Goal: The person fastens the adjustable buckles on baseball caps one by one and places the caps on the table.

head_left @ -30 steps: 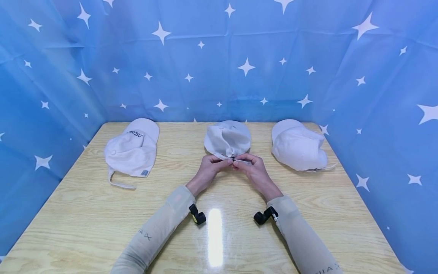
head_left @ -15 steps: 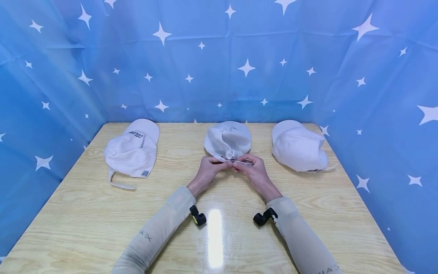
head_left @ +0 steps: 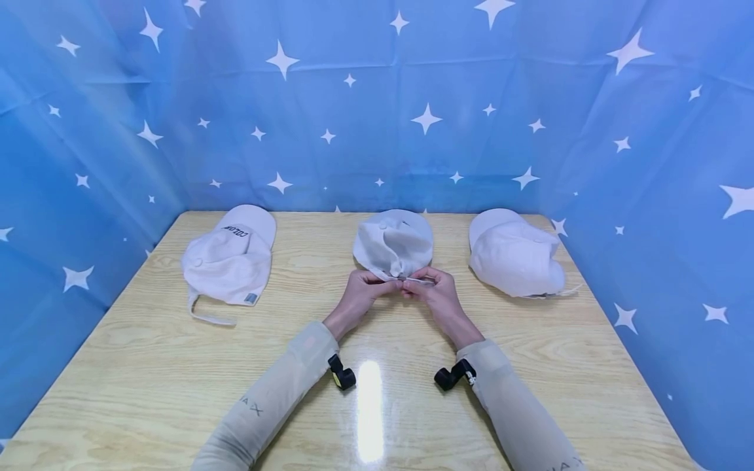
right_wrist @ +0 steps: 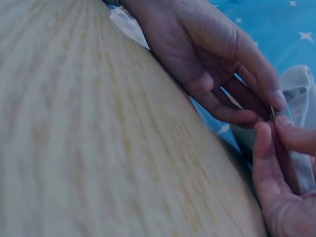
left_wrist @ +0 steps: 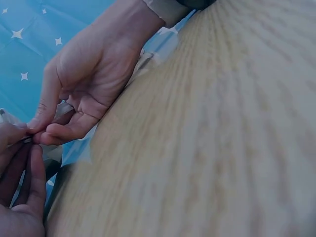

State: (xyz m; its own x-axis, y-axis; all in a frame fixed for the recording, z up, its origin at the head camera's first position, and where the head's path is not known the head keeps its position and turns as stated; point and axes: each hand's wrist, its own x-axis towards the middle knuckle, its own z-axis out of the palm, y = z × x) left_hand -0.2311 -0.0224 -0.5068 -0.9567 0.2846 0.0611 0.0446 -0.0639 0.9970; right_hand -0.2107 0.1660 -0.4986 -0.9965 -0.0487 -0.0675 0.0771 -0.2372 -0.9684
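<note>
A white baseball cap (head_left: 393, 239) lies at the back middle of the table, brim away, rear toward the person. The left hand (head_left: 363, 293) pinches the left side of its rear strap between thumb and fingers. The right hand (head_left: 437, 293) pinches the other side, and a strap end (head_left: 428, 282) shows above its thumb. A small metal buckle (head_left: 402, 279) sits between the fingertips. In the left wrist view, the right hand (left_wrist: 94, 69) meets the left hand (left_wrist: 24, 197) fingertip to fingertip. The right wrist view shows thin metal (right_wrist: 272, 113) at the left fingertips; fingers mostly hide the strap.
To the left lies a white cap (head_left: 226, 265) with dark lettering, its strap (head_left: 213, 320) hanging loose. Another white cap (head_left: 515, 258) lies to the right. The wooden table (head_left: 177, 392) meets blue star-patterned cloth (head_left: 377, 118) behind and at both sides.
The fingertips have shifted slightly at the strap, and the buckle shows more plainly between them. Both hands stay at the middle cap; the head view has tilted a little.
</note>
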